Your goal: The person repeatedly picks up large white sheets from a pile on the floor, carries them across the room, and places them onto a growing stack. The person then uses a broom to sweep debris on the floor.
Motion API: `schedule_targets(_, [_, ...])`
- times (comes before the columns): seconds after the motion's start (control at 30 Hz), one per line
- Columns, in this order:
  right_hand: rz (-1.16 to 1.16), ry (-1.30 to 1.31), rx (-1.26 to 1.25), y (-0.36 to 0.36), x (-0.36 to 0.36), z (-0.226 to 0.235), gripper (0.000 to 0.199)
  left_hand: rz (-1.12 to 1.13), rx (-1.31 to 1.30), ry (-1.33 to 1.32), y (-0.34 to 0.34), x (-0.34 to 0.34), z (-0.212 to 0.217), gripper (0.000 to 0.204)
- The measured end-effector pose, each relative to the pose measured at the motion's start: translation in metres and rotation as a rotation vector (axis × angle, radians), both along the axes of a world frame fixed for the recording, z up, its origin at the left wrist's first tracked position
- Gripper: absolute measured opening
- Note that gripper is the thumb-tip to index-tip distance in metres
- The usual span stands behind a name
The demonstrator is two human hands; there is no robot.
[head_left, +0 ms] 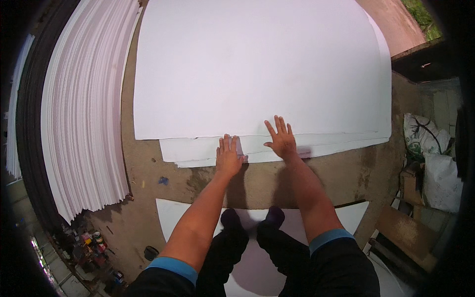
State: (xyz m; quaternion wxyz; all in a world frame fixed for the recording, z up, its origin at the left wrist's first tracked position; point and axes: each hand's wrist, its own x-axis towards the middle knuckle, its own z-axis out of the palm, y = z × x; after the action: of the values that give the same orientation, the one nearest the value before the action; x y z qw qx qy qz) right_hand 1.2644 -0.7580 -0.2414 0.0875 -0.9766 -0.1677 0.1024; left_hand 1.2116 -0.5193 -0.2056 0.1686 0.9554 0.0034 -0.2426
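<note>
Large white sheets (257, 69) lie stacked on the floor in front of me, their near edges staggered. My left hand (228, 156) reaches to the near edge of the stack, fingers stretched forward over the lower sheets (193, 148). To its right, my right hand (282, 141) is spread above the edge of the top sheet, its fingertips over the white surface. Neither hand holds anything. Whether the palms press on the sheets or hover, I cannot tell. Another white sheet (247, 262) lies under my feet.
At the left stands a tall row of white sheets (89, 109) beside a dark stack (37, 114). Tools and cans (94, 245) sit at the lower left. White sacks (440, 180) and a brown board (408, 230) are at the right. A blue scrap (163, 181) lies on the floor (141, 173).
</note>
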Motion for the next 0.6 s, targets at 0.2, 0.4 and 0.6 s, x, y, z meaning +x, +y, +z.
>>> schedule_targets(0.2, [0.278, -0.199, -0.193, -0.027, 0.032, -0.023, 0.066, -0.057, 0.059, -0.057, -0.003, 0.027, -0.014, 0.088])
schedule_targets(0.4, [0.520, -0.538, -0.083, -0.045, 0.043, 0.035, 0.043, -0.262, 0.286, -0.358, -0.013, 0.072, 0.017, 0.078])
schedule_targets(0.6, [0.437, -0.439, -0.068, -0.060, 0.058, 0.119, 0.043, -0.253, 0.227, -0.207, -0.004, 0.126, 0.071, 0.053])
